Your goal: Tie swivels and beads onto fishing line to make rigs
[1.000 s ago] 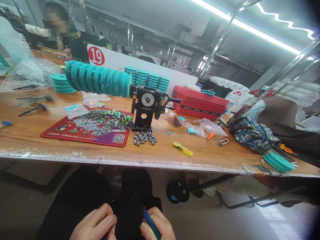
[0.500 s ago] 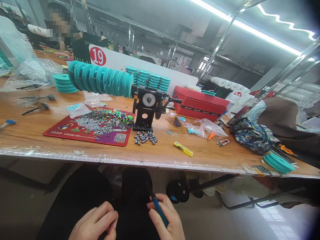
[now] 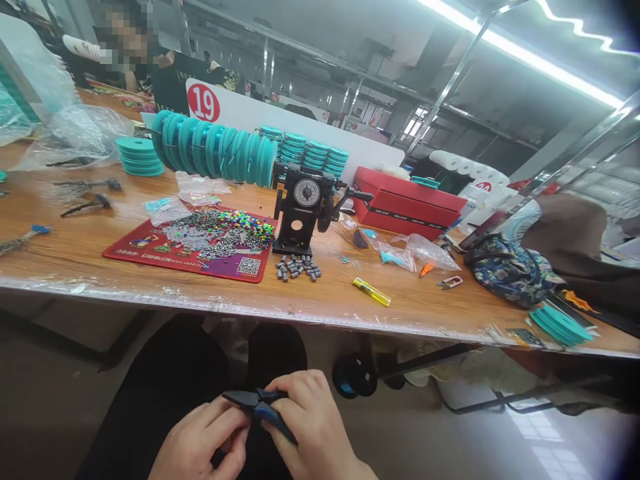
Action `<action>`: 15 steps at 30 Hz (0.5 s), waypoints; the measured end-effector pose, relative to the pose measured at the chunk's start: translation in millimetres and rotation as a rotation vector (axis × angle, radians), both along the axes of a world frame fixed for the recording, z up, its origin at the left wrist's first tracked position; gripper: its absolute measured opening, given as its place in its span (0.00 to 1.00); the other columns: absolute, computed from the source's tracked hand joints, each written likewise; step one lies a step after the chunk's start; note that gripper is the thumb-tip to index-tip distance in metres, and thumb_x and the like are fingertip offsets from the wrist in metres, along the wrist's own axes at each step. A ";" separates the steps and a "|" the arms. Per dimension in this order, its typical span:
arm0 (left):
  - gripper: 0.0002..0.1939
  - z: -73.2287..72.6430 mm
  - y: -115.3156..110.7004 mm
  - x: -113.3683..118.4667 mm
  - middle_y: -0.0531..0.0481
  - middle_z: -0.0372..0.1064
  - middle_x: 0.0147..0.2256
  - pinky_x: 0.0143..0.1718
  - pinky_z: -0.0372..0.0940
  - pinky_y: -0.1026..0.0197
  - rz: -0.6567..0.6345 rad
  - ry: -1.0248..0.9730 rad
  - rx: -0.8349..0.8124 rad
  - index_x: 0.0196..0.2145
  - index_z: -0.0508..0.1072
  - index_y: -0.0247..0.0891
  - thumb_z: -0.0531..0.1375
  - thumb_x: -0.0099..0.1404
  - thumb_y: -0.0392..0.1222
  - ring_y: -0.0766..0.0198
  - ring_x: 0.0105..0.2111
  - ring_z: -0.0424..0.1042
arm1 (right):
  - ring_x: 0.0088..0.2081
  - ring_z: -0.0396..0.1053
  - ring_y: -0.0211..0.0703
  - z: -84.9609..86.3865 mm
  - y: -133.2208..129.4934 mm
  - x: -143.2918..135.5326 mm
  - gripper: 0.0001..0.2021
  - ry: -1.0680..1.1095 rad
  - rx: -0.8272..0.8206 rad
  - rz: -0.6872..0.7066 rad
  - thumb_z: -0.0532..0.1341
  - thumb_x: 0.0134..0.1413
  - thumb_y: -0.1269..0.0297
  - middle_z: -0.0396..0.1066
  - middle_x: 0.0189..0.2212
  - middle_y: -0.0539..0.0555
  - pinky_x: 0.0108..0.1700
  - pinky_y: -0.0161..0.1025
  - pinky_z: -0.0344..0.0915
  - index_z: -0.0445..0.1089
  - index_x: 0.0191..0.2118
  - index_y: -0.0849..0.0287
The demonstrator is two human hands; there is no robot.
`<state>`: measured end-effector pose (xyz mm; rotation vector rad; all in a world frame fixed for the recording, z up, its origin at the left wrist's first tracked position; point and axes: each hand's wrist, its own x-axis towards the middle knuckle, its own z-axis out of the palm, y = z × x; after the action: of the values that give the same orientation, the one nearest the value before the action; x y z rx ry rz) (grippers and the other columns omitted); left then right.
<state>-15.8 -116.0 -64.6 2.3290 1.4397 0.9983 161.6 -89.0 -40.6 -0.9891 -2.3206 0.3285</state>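
Below the table edge, over my dark-clothed lap, my right hand [image 3: 313, 417] grips a pair of pliers [image 3: 260, 408] with blue-and-black handles. The plier jaws point left and lie at the fingertips of my left hand [image 3: 205, 437]. That hand is closed, its thumb and fingers pinched together; whatever is between them is too small or hidden to name. On the table, a black winding device [image 3: 299, 217] with a dial and crank carries a row of teal spools [image 3: 213, 148]. Small grey cylinders [image 3: 299, 268] lie in front of its base.
A red mat [image 3: 145, 248] bears colourful beads and metal bits. To the right are a yellow tool [image 3: 371, 292], small snips [image 3: 451, 283], a red box [image 3: 407, 205], a floral cloth bag [image 3: 513, 270] and teal discs [image 3: 561, 325]. A person [image 3: 127, 40] sits beyond the divider.
My right hand has moved left and turned the pliers, bringing their jaws to my left fingertips. The table has shifted slightly right and up in the view.
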 end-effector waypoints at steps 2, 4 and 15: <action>0.08 -3.5 -1.4 -0.9 0.54 0.68 0.24 0.25 0.66 0.71 0.003 0.006 -0.029 0.30 0.69 0.41 0.51 0.58 0.32 0.69 0.22 0.70 | 0.40 0.63 0.38 2.8 -0.3 0.4 0.02 0.003 -0.013 -0.008 0.59 0.51 0.71 0.68 0.38 0.51 0.41 0.37 0.55 0.66 0.33 0.60; 0.08 -6.4 -2.6 -1.0 0.54 0.67 0.23 0.26 0.67 0.71 0.011 0.013 -0.031 0.28 0.69 0.40 0.51 0.58 0.33 0.68 0.23 0.70 | 0.41 0.63 0.39 4.5 0.8 -0.7 0.02 0.005 0.032 0.008 0.59 0.51 0.69 0.68 0.40 0.52 0.41 0.39 0.54 0.66 0.33 0.60; 0.08 -5.4 -5.0 3.5 0.55 0.68 0.23 0.29 0.68 0.72 0.006 -0.110 -0.128 0.26 0.69 0.40 0.52 0.60 0.36 0.69 0.24 0.71 | 0.37 0.63 0.37 -5.9 4.0 -2.6 0.02 0.028 0.062 0.038 0.58 0.50 0.68 0.69 0.36 0.49 0.40 0.40 0.52 0.65 0.31 0.59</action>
<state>-12.3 -121.0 -70.1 2.1474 1.4257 0.9886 159.0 -84.9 -46.4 -0.9057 -2.3125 0.2820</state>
